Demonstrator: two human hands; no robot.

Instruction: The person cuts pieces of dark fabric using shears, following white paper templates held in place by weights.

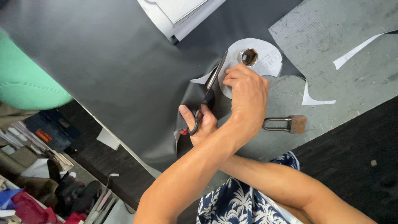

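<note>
Nearest, the crossed forearms are seen: the left hand (247, 92) is pressed flat on the white paper template (265, 56), just beside which scissors (207, 96) are gripped by the right hand (202, 125), over black leather sheet (124, 70).

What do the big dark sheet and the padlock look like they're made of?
Dark sheet: probably leather or vinyl, since it is smooth and matte with a soft sheen, and its cut edge curls. Padlock: metal, with a dull brownish body, possibly brass or rusted, and a grey steel-like shackle.
</note>
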